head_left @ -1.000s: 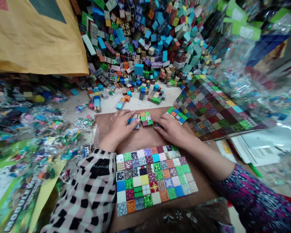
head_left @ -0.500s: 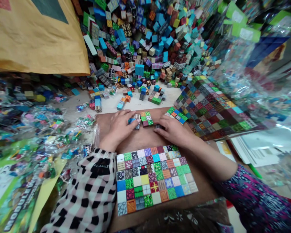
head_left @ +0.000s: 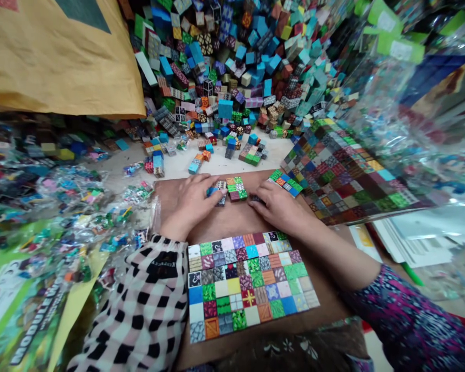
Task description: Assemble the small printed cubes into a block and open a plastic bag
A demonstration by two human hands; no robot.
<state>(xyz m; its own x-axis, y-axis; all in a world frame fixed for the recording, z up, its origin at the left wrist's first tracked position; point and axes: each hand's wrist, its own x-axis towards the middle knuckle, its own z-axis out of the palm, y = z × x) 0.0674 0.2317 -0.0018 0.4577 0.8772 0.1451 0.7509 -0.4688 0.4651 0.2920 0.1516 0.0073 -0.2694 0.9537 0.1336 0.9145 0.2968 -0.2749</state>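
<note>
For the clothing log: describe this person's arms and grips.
Left sleeve: black, white and pale pink checks, small dark lettered patch near the cuff. Right sleeve: dark purple with magenta and blue speckled print. Left grip and right grip: ungloved.

A loose heap of printed cubes [head_left: 232,57] fills the back of the counter [head_left: 217,164]. A large slab of joined cubes [head_left: 344,175] lies at right, beside white papers [head_left: 406,240]. Nearest the camera, a smaller cube mat [head_left: 248,281] sits on a brown board [head_left: 232,225]. At left are clear bags [head_left: 73,206], probably holding cubes, and a tan sheet [head_left: 58,62].
</note>
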